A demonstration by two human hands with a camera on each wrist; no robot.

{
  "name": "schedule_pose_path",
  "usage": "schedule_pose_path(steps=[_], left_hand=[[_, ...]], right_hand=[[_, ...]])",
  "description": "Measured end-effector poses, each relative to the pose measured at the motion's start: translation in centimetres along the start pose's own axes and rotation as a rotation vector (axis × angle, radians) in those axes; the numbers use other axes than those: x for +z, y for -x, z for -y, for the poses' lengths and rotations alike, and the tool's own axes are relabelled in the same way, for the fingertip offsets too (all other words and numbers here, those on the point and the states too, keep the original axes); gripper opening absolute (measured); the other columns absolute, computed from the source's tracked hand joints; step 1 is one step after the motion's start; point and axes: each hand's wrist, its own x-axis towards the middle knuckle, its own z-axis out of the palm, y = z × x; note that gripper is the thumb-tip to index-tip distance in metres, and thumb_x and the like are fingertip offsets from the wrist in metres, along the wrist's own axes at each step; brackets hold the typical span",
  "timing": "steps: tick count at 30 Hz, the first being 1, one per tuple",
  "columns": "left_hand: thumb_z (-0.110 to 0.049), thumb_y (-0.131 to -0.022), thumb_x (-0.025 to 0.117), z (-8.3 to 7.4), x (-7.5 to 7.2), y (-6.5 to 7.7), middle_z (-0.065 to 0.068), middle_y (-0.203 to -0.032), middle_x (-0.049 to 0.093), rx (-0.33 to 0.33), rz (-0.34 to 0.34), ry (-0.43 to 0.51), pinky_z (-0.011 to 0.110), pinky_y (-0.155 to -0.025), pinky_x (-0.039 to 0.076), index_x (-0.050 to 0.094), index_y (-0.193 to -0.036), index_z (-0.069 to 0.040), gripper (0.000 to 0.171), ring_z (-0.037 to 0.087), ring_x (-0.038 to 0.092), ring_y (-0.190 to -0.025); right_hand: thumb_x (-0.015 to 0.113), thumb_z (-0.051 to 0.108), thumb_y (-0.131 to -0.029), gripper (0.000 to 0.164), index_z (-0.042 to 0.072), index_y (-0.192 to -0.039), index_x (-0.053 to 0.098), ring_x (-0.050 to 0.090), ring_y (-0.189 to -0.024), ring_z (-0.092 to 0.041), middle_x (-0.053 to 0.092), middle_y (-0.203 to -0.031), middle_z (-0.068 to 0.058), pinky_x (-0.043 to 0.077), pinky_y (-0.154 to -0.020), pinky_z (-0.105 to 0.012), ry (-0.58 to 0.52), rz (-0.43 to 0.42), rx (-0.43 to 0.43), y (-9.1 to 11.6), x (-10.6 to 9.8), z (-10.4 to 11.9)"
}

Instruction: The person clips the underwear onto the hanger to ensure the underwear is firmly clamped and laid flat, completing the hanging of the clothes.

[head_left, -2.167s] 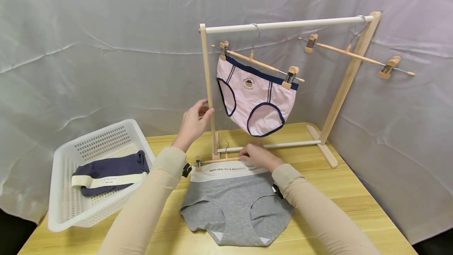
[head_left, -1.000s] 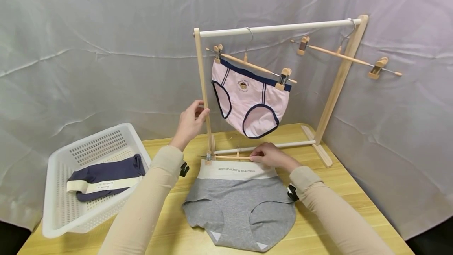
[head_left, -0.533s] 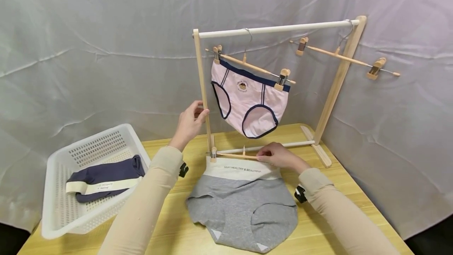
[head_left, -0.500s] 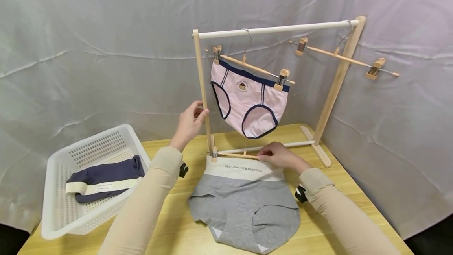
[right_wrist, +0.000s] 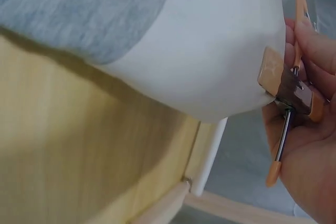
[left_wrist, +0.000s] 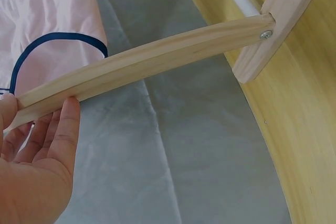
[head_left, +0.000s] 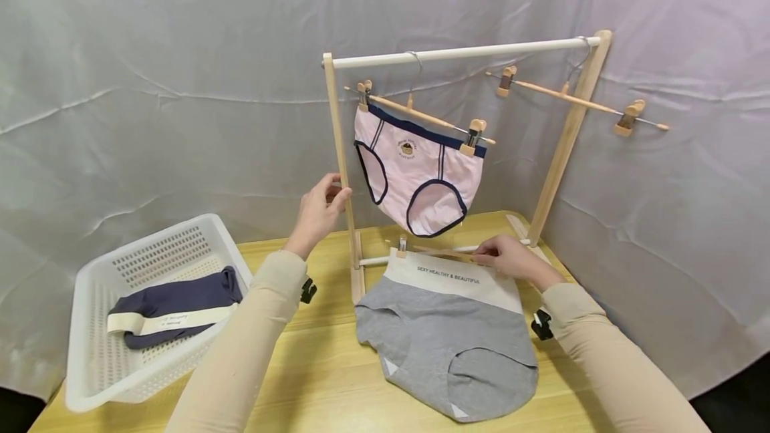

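Here, in the head view, a person works with both hands at a small clothes rack (head_left: 570, 146) on a wood-grain table (head_left: 313, 359). The left hand (head_left: 319, 212) grips the rack's near post (head_left: 337, 119) about midway up, thumb on one side. The right hand (head_left: 511, 260) pinches the bar of a clip hanger (head_left: 442, 251), which carries a pair of gray underwear (head_left: 445, 333) by its white waistband (head_left: 454, 276), printed "SEXY HEALTHY & BEAUTIFUL." The gray pair slants in front of the rack's base, waistband toward the lower rail (head_left: 375, 261); whether its far end touches the tabletop is hard to tell. Above, pink underwear (head_left: 415, 159) trimmed in navy hangs from the top rail (head_left: 469, 53) on a second hanger (head_left: 415, 110), and a third hanger (head_left: 565, 95) hangs near the far post. At left, a white basket (head_left: 73, 339) holds a folded navy garment (head_left: 180, 293) with a cream band.

In the left wrist view, the left hand's thumb and fingers hold the post from opposite sides, the pink pair just behind the wood.

In the right wrist view, a clip (right_wrist: 289, 85) grips one end of the white waistband, which stands clear of the table, while thumb and fingers close around the hanger's bar beside it. A metal rod tipped in wood extends past the clip.
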Motion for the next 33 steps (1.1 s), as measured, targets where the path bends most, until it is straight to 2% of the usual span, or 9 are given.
schedule_pose_path(steps=[9,17,20,23,25,27,30,33], left_hand=[[-0.029,-0.112,0.058,0.3,-0.1,0.1,0.02,-0.129,0.074,0.001,-0.008,-0.006,0.05,-0.099,0.062,0.056,-0.148,-0.007,0.042,0.036,0.075,-0.11],[-0.032,-0.112,0.058,0.3,-0.2,0.1,0.019,-0.13,0.074,0.02,-0.01,-0.03,0.05,-0.099,0.061,0.056,-0.148,-0.008,0.044,0.036,0.076,-0.109],[-0.032,-0.112,0.058,0.3,-0.1,0.0,0.02,-0.13,0.074,0.025,-0.012,-0.03,0.05,-0.099,0.061,0.056,-0.147,-0.008,0.043,0.036,0.075,-0.11],[-0.032,-0.112,0.058,0.3,-0.1,0.0,0.02,-0.129,0.075,0.028,-0.013,-0.024,0.05,-0.098,0.061,0.057,-0.147,-0.008,0.043,0.036,0.076,-0.109],[-0.032,-0.112,0.058,0.2,-0.1,0.0,0.02,-0.128,0.075,0.03,-0.015,-0.022,0.05,-0.098,0.062,0.058,-0.146,-0.008,0.042,0.035,0.076,-0.108],[-0.03,-0.112,0.059,0.2,0.0,0.1,0.02,-0.128,0.075,0.031,-0.016,-0.017,0.05,-0.097,0.062,0.058,-0.145,-0.008,0.04,0.036,0.076,-0.107],[-0.03,-0.111,0.059,0.2,0.0,0.1,0.02,-0.128,0.075,0.031,-0.018,-0.012,0.049,-0.097,0.062,0.058,-0.145,-0.008,0.04,0.036,0.076,-0.107],[-0.031,-0.112,0.059,0.3,0.0,0.1,0.02,-0.129,0.075,0.027,-0.018,-0.015,0.049,-0.098,0.062,0.058,-0.146,-0.007,0.042,0.036,0.076,-0.108]], right_hand=[[0.073,0.016,-0.103,0.016,0.003,-0.102,0.082,0.057,-0.074,-0.011,0.077,-0.088,-0.005,0.045,-0.064,-0.025,0.064,-0.075,0.051,0.7,-3.2,0.2],[0.074,0.016,-0.102,0.016,0.002,-0.103,0.082,0.057,-0.076,-0.013,0.075,-0.085,-0.004,0.046,-0.067,-0.026,0.13,-0.133,0.06,1.0,-4.8,0.2],[0.074,0.017,-0.102,0.017,0.002,-0.102,0.082,0.056,-0.074,-0.013,0.075,-0.084,-0.007,0.045,-0.065,-0.026,0.14,-0.146,0.067,1.1,-5.4,0.2],[0.074,0.017,-0.102,0.017,0.002,-0.101,0.082,0.055,-0.074,-0.014,0.078,-0.097,-0.017,0.044,-0.065,-0.027,0.148,-0.169,0.074,1.2,-6.0,0.3],[0.074,0.017,-0.102,0.017,0.002,-0.101,0.082,0.055,-0.074,-0.014,0.079,-0.102,-0.018,0.043,-0.065,-0.028,0.153,-0.184,0.082,1.3,-6.3,0.5],[0.075,0.017,-0.102,0.017,0.002,-0.1,0.082,0.055,-0.074,-0.014,0.079,-0.1,-0.016,0.043,-0.065,-0.028,0.159,-0.197,0.086,1.3,-6.6,0.7],[0.075,0.017,-0.101,0.016,0.002,-0.101,0.082,0.056,-0.073,-0.014,0.076,-0.086,-0.007,0.044,-0.064,-0.027,0.165,-0.215,0.097,1.4,-7.1,1.0],[0.075,0.017,-0.101,0.015,0.002,-0.102,0.082,0.057,-0.073,-0.013,0.075,-0.083,-0.002,0.044,-0.063,-0.027,0.17,-0.232,0.109,1.6,-7.6,1.4]])
